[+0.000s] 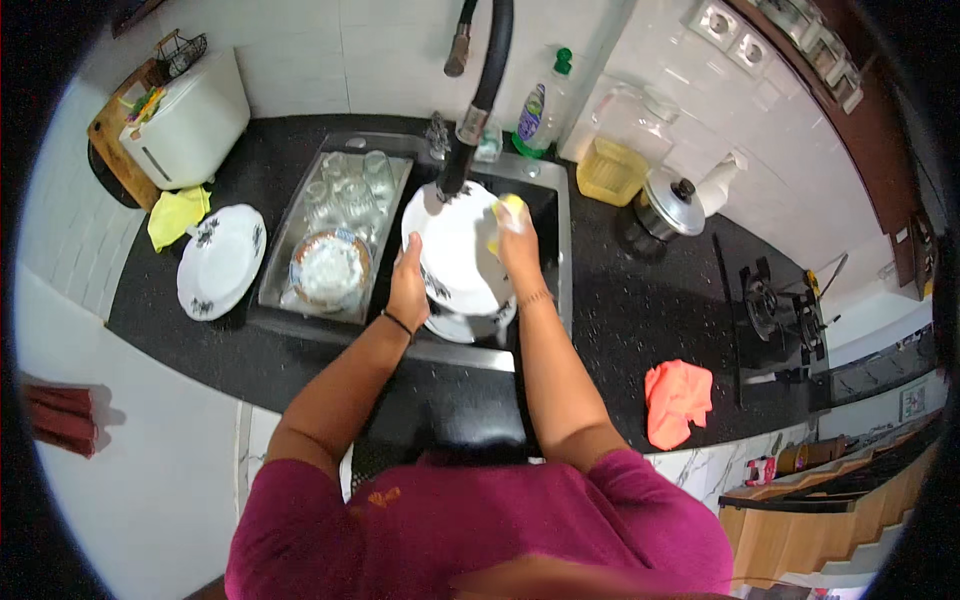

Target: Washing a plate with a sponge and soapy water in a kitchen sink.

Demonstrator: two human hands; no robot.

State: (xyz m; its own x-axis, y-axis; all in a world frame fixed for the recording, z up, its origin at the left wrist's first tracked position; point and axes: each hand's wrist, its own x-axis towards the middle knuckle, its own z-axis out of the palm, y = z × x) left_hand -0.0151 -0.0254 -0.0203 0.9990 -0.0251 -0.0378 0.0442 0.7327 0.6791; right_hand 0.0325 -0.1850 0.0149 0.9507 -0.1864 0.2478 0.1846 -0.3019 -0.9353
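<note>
My left hand (409, 285) grips the left rim of a white plate (461, 251) with dark floral marks, held tilted over the black sink basin (538, 199). In my right hand (517, 244) is a yellow sponge (511, 204) with white foam on it, at the plate's right rim. Below the held plate, another white plate (469, 328) shows partly in the basin. The black faucet spout (454, 176) hangs in front of the held plate's upper edge. To the left, a drain tray (271, 289) carries several clear glasses (352, 195) and a foam-covered bowl or dish (330, 270).
A white oval plate (221, 262) and a yellow cloth (178, 216) lie on the left counter. Dish soap (536, 112) stands behind the sink. Rightward are a jar of yellow liquid (615, 161), a lidded pot (667, 206), an orange cloth (678, 403) and a gas hob (761, 300).
</note>
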